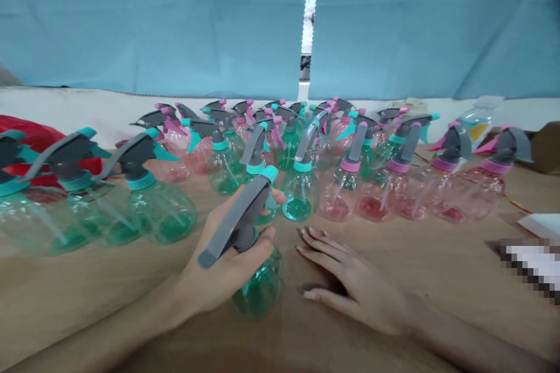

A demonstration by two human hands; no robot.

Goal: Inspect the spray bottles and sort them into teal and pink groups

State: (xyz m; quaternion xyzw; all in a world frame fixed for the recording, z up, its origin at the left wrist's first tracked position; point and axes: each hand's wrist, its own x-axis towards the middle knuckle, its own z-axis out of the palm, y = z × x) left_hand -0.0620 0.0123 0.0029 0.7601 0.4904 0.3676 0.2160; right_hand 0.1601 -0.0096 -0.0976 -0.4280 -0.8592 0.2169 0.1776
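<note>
Two hands low centre | left hand clamped round neck of green spray bottle, upright on table, sprayer head axis 7-to-1 o'clock | right hand flat, open, empty, at bottle's 3 o'clock

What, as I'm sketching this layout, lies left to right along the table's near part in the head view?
Standing green bottles → left hand gripping a green spray bottle → right hand flat on the table → white sheet.
</note>
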